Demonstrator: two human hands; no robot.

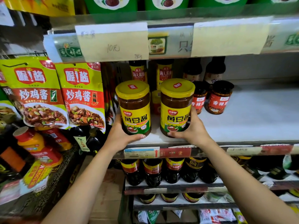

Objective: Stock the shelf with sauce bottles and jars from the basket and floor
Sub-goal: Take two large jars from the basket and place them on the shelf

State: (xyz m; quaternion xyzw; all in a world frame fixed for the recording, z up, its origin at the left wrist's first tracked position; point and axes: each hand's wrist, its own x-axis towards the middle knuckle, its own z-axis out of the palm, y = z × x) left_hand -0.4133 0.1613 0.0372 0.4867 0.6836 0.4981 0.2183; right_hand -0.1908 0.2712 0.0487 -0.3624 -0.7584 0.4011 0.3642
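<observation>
**Two sauce jars held at a shop shelf**

Two tall jars with yellow lids and yellow labels are held upright, side by side, at the front of a white shelf [250, 120]. The left jar [135, 109] is gripped low down by the left hand [120, 138], with the fingers curled round its base and the thumb laid under the label. The right jar [176, 107] is gripped the same way by the right hand [192, 131]. Whether the bases rest on the shelf cannot be told.

Just beside the right jar, two small chili jars [219, 97] with dark lids are stood close together. At the back, four bottles are lined up: two yellow-label bottles [138, 71] and two dark-capped bottles [214, 70]. To the left, two green pouches [82, 94] are hung side by side. Two paper cards [113, 44] are fixed to the rail above.
</observation>
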